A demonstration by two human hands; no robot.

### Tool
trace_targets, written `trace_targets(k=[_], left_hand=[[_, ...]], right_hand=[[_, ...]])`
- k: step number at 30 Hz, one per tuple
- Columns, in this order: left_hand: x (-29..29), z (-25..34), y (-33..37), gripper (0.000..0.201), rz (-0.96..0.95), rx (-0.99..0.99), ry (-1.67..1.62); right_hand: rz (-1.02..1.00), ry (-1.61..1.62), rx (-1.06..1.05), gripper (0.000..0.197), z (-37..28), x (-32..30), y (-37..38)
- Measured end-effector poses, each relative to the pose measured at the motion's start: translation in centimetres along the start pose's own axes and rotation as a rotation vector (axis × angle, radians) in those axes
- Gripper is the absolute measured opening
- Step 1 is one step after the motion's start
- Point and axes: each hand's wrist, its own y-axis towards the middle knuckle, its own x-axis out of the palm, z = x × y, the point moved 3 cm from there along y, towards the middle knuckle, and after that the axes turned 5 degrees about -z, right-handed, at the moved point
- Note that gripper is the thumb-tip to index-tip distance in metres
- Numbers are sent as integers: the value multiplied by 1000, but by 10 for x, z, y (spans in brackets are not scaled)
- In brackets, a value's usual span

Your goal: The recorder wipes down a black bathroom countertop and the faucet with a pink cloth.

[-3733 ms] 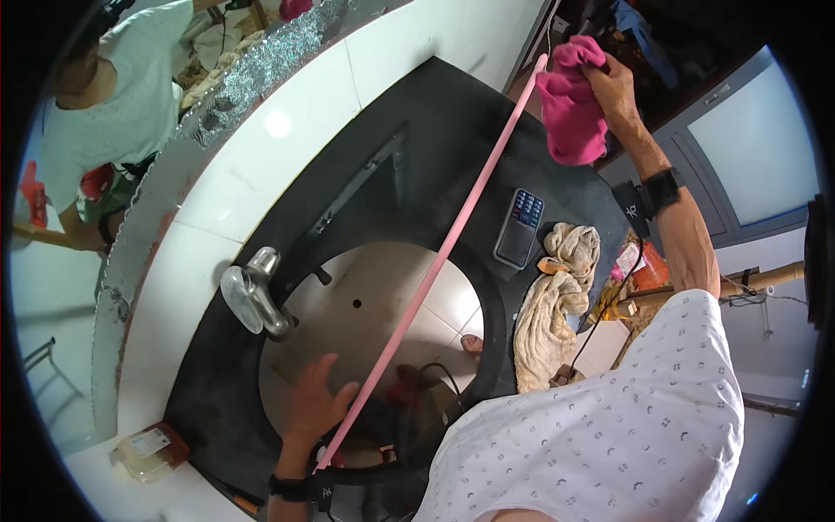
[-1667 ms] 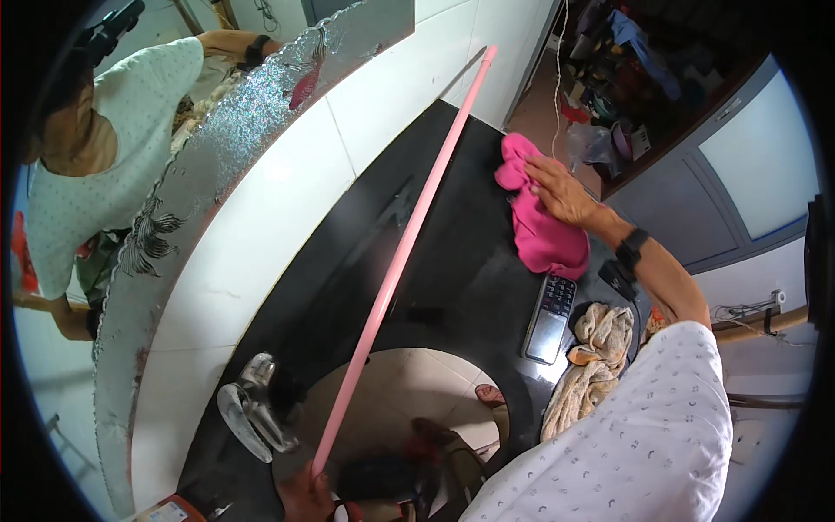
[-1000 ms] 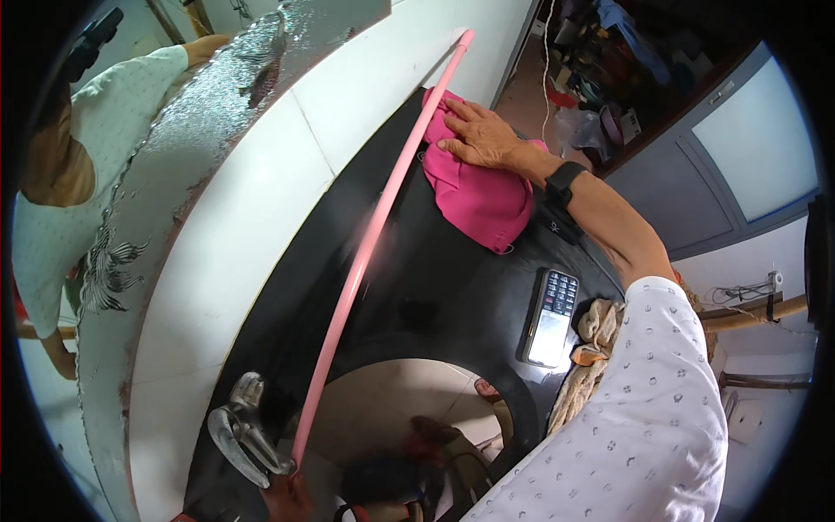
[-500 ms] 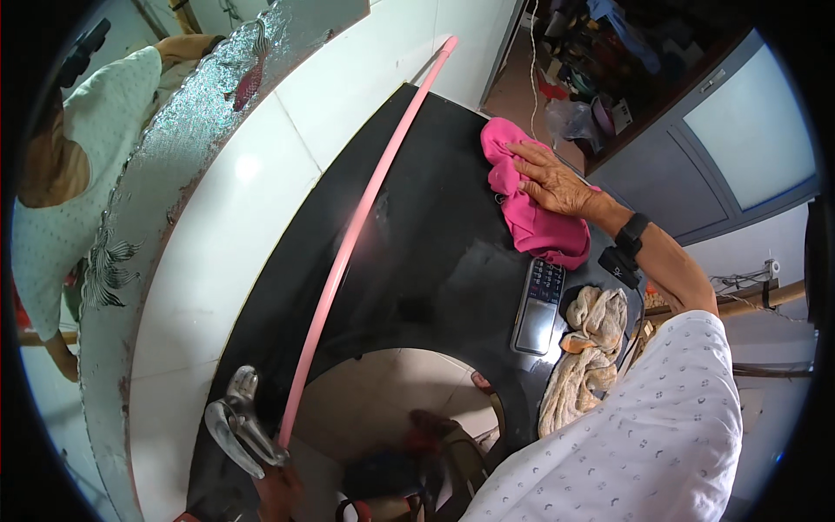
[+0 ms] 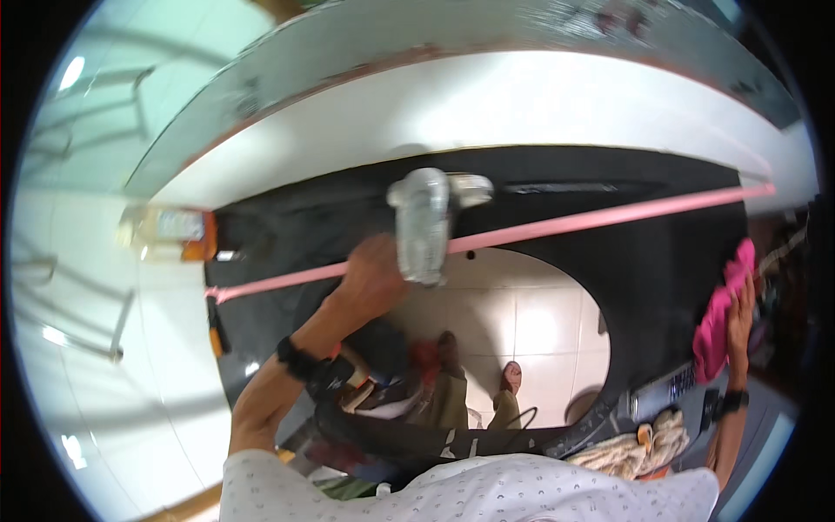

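Observation:
My left hand [image 5: 376, 277] is closed around a long pink pole [image 5: 557, 228], just left of a silver faucet [image 5: 424, 224]; motion smears its fingers. The pole slants across a black counter [image 5: 670, 204] with a large round opening, and its far right tip juts past the counter's edge. Over at the right edge, my right hand [image 5: 739, 324] lies with stretched fingers on a bunched pink cloth [image 5: 715, 324]. Part of that hand is thin and edge-on here. A keypad phone [image 5: 663, 393] is beside the cloth, near a beige knotted rag [image 5: 639, 451].
A bottle [image 5: 174, 228] with an orange part stands or lies at the counter's left end, blurred. Below it is an orange-handled tool [image 5: 215, 339]. Through the opening show floor tiles [image 5: 539, 326] and my feet. A mirror [image 5: 522, 39] curves along the back wall.
The view has swung left, so the counter now runs across the picture. My left hand and forearm have come fully into view at the pole. My right hand remains on the pink cloth.

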Motion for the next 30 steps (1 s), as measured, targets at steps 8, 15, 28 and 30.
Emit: trace_targets(k=[8, 15, 28, 30], left_hand=[[-3, -7, 16, 27, 61, -111, 102], [10, -13, 14, 31, 202, -70, 81], [-6, -28, -1, 35, 184, -163, 168], [4, -26, 3, 38, 121, -72, 237]], right_hand=[[-35, -13, -43, 46, 18, 13, 6], [-44, 10, -4, 46, 43, 14, -23], [123, -24, 9, 37, -68, 2, -42], [130, -57, 22, 36, -67, -10, -50]])
